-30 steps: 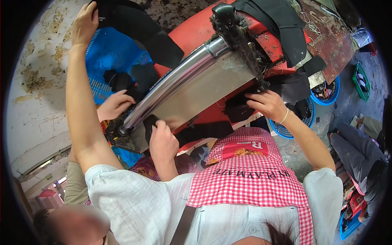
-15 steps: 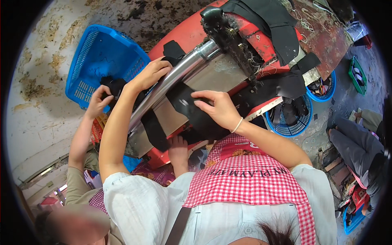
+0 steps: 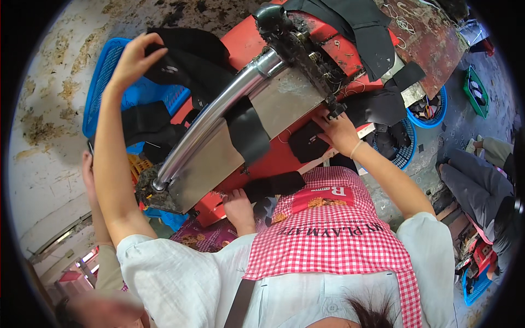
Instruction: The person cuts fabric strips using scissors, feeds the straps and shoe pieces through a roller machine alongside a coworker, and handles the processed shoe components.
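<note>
My left hand (image 3: 141, 59) is raised at the far left, its thumb and fingers closed on the edge of a large black fabric piece (image 3: 191, 63). That piece hangs over the blue basket and reaches the polished metal bar (image 3: 224, 104). Farther right, my right hand (image 3: 338, 134) pinches the edge of a smaller black fabric piece (image 3: 308, 143) on the red machine bed, close to the bar's dark end bracket. Another black strip (image 3: 246, 131) passes under the bar across a metal plate (image 3: 210, 164).
At my left, a co-worker's hand (image 3: 239, 210) rests by a black piece (image 3: 276, 185) on the bed's near edge. A blue basket (image 3: 104, 93) stands far left. Blue baskets (image 3: 407, 145) with black scraps stand at the right. More black fabric (image 3: 374, 38) lies on the machine's far end.
My left hand has moved left and away from the bar, drawing out the large black piece. My right hand has moved right, from the black piece under the bar to a smaller one.
</note>
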The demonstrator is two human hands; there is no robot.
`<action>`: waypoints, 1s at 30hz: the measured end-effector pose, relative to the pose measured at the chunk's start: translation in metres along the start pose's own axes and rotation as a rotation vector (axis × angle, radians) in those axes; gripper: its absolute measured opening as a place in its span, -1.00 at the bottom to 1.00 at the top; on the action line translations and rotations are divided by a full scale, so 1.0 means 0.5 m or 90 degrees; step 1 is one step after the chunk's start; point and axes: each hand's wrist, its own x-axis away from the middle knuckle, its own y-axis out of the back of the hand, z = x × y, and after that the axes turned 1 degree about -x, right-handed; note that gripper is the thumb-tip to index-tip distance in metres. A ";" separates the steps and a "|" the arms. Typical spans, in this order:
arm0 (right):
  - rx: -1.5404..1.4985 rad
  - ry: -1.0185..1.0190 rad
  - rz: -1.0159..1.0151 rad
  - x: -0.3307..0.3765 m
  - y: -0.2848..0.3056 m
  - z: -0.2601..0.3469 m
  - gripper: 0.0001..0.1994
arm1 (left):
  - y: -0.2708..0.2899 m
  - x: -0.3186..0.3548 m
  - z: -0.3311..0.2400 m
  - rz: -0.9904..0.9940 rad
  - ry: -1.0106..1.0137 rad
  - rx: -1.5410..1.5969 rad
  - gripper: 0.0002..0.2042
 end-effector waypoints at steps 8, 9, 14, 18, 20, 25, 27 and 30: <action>0.107 0.260 -0.014 0.005 0.053 0.003 -0.76 | 0.113 -0.006 0.066 -0.168 -0.015 -0.347 -0.85; -0.003 0.189 0.090 0.005 0.080 0.026 -0.78 | 0.118 -0.002 0.070 -0.224 -0.041 -0.448 -0.86; -0.640 -0.110 -0.005 -0.044 0.155 0.189 -0.74 | -0.009 0.011 0.036 -0.175 -0.048 -0.245 -0.80; -0.612 -0.233 0.071 -0.102 0.125 0.216 -0.63 | -0.174 0.055 -0.087 0.055 -0.137 0.034 -0.78; -0.623 -0.234 0.042 -0.122 0.084 0.222 -0.61 | -0.209 0.078 -0.110 0.159 -0.048 0.107 -0.84; -0.603 -0.187 -0.061 -0.134 0.069 0.243 -0.56 | -0.207 0.073 -0.119 0.245 0.102 0.271 -0.84; -0.607 -0.197 -0.005 -0.091 0.084 0.243 -0.49 | -0.201 0.074 -0.116 0.212 0.129 0.253 -0.80; -0.701 -0.258 0.197 0.011 0.051 0.164 -0.62 | -0.169 0.065 -0.082 0.098 0.107 0.132 -0.74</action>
